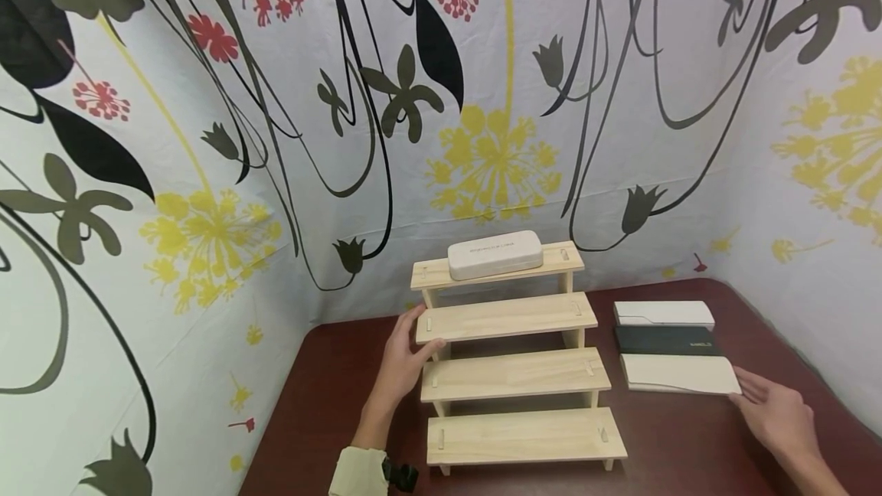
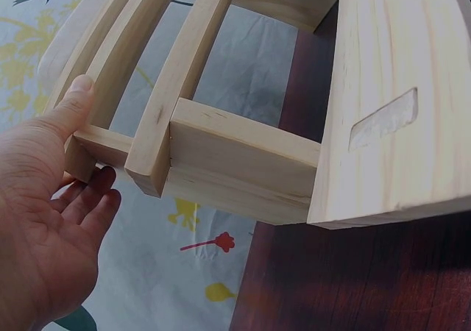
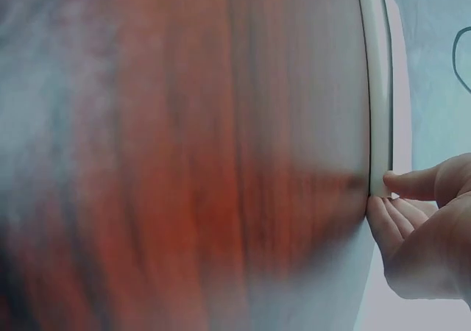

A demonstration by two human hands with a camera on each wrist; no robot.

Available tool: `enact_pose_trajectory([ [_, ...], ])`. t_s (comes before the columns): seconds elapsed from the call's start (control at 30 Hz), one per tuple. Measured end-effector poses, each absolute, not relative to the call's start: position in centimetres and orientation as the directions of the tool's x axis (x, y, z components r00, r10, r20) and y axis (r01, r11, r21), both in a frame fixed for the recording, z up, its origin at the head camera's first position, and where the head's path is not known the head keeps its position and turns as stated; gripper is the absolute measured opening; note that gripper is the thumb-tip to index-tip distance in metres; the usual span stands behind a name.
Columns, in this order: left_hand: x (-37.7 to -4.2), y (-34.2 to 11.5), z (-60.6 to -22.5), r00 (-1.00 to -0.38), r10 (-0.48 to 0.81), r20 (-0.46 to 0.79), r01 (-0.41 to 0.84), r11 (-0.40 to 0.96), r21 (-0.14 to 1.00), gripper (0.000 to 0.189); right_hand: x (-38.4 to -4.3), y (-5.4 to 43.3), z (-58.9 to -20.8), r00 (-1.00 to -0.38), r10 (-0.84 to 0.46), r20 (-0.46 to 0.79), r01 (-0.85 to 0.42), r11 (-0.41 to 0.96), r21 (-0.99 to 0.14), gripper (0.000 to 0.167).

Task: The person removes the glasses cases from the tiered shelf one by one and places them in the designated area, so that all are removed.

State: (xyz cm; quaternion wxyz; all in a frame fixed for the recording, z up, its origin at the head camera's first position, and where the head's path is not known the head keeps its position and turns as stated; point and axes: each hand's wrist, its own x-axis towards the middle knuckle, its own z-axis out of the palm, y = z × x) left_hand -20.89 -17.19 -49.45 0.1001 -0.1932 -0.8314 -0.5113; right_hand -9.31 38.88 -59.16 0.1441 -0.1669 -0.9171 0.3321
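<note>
1. Right hand (image 1: 779, 416), lower right of the head view: thumb and fingertips pinch the right end of the cream glasses case (image 1: 678, 373), which lies flat on the dark red table (image 1: 317, 404).
2. Cream case: probably light, stiff-shelled, a bit slick; best hold likely across its narrow width, near mid-length.
3. Just above it in frame: dark green case (image 1: 664, 340), then white flap case (image 1: 664, 313).
4. Centre: four-tier wooden rack (image 1: 517, 375), white hard case (image 1: 494, 255) on top tier.
5. Left hand (image 1: 403, 354) grips rack's left side.
6. Behind: floral cloth (image 1: 689, 174).
</note>
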Motion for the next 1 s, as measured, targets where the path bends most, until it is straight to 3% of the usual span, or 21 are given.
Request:
enact_pose_trajectory([
  [1.0, -20.85, -17.23, -49.40, -0.906, 0.215, 0.364, 0.422, 0.421, 0.802, 0.082, -9.66, 38.99, -58.48, -0.856, 0.502, 0.124, 0.275, 0.644, -0.714, 0.041],
])
